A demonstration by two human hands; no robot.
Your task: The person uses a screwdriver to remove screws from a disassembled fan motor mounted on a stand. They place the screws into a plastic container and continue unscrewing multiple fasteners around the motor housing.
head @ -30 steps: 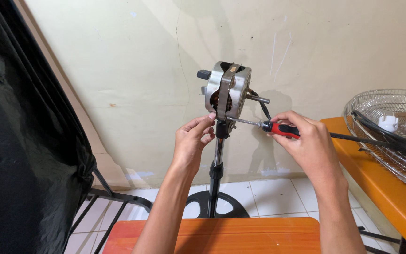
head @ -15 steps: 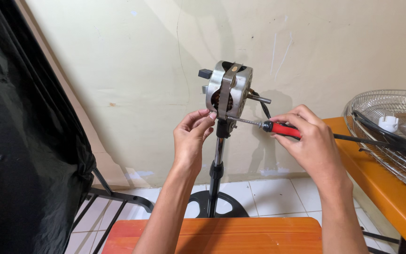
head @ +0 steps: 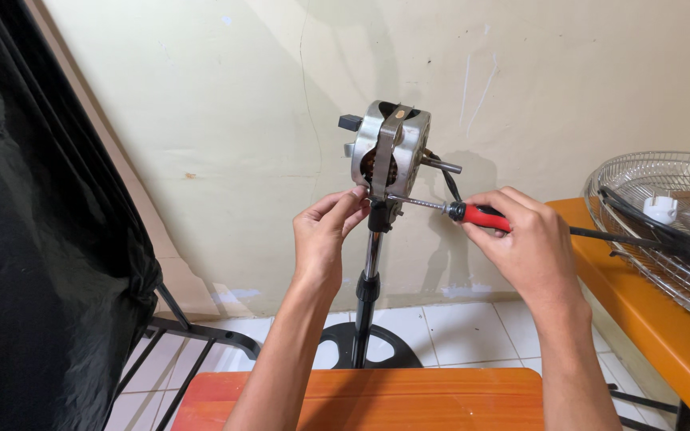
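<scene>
Right hand (head: pixel 530 243) wrapped tight round the screwdriver (head: pixel 457 211), shaft lying level, tip pointing nine o'clock into the fan motor (head: pixel 389 156), left hand (head: pixel 325 239) fingertips pinching its base.

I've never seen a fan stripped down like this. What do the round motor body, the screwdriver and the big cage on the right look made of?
The motor housing looks like bare metal: dull silver with a soft sheen. The screwdriver has a thin shiny shank, likely steel, and a red-and-black handle, probably plastic or rubber, held in the right hand. The fan guard looks like thin chromed wire, with bright glints along the rings.
</scene>
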